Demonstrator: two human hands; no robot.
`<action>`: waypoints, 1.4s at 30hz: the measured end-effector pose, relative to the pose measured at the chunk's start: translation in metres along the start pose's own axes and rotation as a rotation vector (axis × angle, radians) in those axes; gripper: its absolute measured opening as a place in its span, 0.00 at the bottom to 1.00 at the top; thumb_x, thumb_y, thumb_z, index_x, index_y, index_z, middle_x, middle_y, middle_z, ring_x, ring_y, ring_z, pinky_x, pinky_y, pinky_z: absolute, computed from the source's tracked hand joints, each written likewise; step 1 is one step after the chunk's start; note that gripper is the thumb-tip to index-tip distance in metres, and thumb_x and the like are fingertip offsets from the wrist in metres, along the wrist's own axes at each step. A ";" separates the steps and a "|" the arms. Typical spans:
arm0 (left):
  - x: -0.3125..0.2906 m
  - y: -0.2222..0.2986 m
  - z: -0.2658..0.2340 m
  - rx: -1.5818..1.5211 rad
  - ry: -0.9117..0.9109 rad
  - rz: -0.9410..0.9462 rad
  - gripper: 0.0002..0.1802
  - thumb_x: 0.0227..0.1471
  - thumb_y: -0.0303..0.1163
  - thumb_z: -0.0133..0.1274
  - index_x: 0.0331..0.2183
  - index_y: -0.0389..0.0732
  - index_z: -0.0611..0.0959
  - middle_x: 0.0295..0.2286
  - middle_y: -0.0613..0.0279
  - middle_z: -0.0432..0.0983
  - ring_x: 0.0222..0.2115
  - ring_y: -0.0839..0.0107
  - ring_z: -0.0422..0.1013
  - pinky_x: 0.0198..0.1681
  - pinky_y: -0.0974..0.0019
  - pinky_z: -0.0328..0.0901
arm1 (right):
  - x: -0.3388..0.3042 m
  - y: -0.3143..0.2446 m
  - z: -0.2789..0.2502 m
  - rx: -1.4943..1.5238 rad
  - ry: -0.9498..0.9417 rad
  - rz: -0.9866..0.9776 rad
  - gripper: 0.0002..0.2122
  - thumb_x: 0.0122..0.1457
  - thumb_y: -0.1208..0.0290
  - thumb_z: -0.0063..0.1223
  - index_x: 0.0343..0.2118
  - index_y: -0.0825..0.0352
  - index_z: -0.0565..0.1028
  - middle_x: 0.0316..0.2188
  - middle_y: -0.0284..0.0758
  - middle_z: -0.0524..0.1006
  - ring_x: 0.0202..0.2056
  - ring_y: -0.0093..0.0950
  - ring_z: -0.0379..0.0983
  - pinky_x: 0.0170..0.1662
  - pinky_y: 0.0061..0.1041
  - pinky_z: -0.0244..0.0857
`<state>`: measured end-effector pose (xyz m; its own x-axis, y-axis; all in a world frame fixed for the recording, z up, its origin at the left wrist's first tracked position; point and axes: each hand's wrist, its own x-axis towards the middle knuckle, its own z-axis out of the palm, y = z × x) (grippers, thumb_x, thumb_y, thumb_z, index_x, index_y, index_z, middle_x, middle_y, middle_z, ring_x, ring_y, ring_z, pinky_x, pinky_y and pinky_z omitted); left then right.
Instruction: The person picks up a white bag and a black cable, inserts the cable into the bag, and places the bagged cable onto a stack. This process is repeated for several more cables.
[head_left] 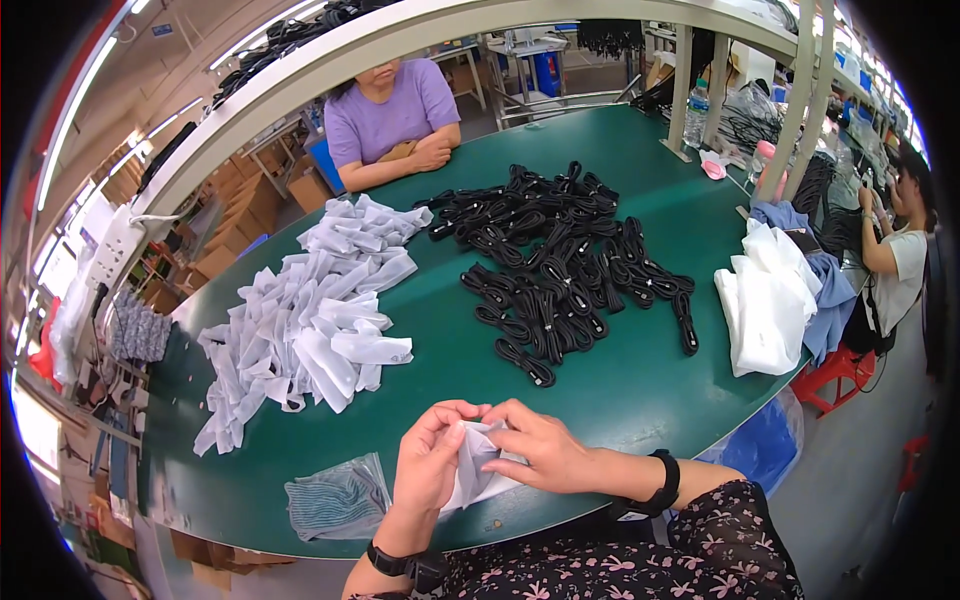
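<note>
A whitish, cloudy plastic bag (470, 478) is held between my two hands at the near edge of the table. My left hand (428, 455) pinches its upper left side, thumb against the fingers. My right hand (540, 447) grips the upper right part, its fingers bent over the bag's top. Whether anything is inside the bag, I cannot tell. Just left of my left wrist lies a clear bag with blue-green striped contents (340, 497). Beyond my hands is a heap of bundled black cables (550, 270). To its left spreads a pile of filled whitish bags (320, 300).
The green table (450, 370) carries white plastic sheeting (765, 300) and blue cloth (825, 300) at the right. A person in purple (395, 120) leans on the far edge. A metal frame (480, 40) crosses overhead. Another person (895, 230) works at far right beside a red stool (835, 378).
</note>
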<state>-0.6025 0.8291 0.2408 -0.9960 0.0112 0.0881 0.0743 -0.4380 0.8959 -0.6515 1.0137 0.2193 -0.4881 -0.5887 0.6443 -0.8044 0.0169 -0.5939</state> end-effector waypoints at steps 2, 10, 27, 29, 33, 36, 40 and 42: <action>0.004 0.005 -0.005 0.047 0.072 -0.013 0.05 0.58 0.26 0.51 0.35 0.35 0.75 0.41 0.57 0.72 0.48 0.63 0.70 0.50 0.60 0.66 | 0.004 0.003 -0.003 0.016 0.024 0.065 0.18 0.52 0.74 0.62 0.47 0.70 0.72 0.42 0.41 0.69 0.31 0.28 0.72 0.34 0.25 0.69; 0.008 0.024 -0.045 1.127 0.670 0.634 0.10 0.53 0.24 0.55 0.39 0.35 0.77 0.40 0.57 0.73 0.35 0.67 0.73 0.42 0.64 0.69 | -0.006 0.075 -0.020 -0.658 -0.153 0.182 0.19 0.49 0.67 0.63 0.43 0.69 0.73 0.37 0.41 0.69 0.34 0.35 0.69 0.36 0.32 0.67; -0.046 -0.052 -0.020 1.395 -0.007 0.201 0.13 0.41 0.24 0.63 0.32 0.37 0.78 0.30 0.55 0.70 0.33 0.58 0.70 0.35 0.61 0.66 | -0.030 0.093 -0.007 -0.729 -0.219 0.267 0.14 0.46 0.78 0.52 0.37 0.74 0.70 0.28 0.43 0.71 0.29 0.41 0.72 0.31 0.37 0.68; -0.046 -0.051 -0.016 1.375 0.017 0.217 0.12 0.41 0.24 0.63 0.32 0.37 0.78 0.29 0.55 0.70 0.33 0.58 0.70 0.34 0.61 0.66 | -0.039 0.085 -0.008 -0.631 -0.199 0.315 0.15 0.47 0.79 0.53 0.40 0.75 0.70 0.28 0.45 0.72 0.28 0.43 0.73 0.31 0.39 0.68; -0.047 -0.051 -0.010 1.429 0.052 0.318 0.12 0.42 0.24 0.62 0.32 0.37 0.78 0.29 0.55 0.70 0.31 0.57 0.70 0.34 0.61 0.66 | -0.047 0.055 -0.008 -0.503 -0.262 0.466 0.14 0.52 0.77 0.53 0.42 0.74 0.70 0.30 0.45 0.73 0.30 0.44 0.73 0.32 0.39 0.69; -0.043 -0.057 -0.008 1.411 -0.061 0.300 0.11 0.42 0.23 0.62 0.31 0.37 0.79 0.29 0.55 0.70 0.31 0.56 0.70 0.34 0.61 0.66 | -0.060 0.043 -0.006 -0.441 -0.195 0.454 0.13 0.54 0.77 0.53 0.43 0.73 0.70 0.30 0.44 0.73 0.29 0.44 0.73 0.32 0.39 0.68; -0.044 -0.062 -0.013 1.401 -0.027 0.217 0.10 0.42 0.23 0.61 0.30 0.36 0.79 0.27 0.55 0.69 0.31 0.56 0.69 0.34 0.60 0.66 | -0.061 0.033 -0.008 -0.278 -0.104 0.471 0.14 0.54 0.77 0.52 0.44 0.71 0.71 0.29 0.43 0.72 0.28 0.45 0.72 0.30 0.39 0.66; -0.045 -0.062 -0.013 1.422 -0.014 0.258 0.09 0.43 0.22 0.61 0.30 0.36 0.78 0.27 0.55 0.70 0.31 0.56 0.69 0.34 0.61 0.66 | -0.062 0.026 -0.007 -0.212 -0.076 0.486 0.14 0.54 0.78 0.52 0.44 0.71 0.71 0.28 0.43 0.72 0.27 0.45 0.71 0.30 0.39 0.66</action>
<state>-0.5626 0.8438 0.1755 -0.9478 0.0839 0.3077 0.2415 0.8189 0.5206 -0.6448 1.0567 0.1670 -0.8016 -0.5293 0.2779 -0.5464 0.4603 -0.6997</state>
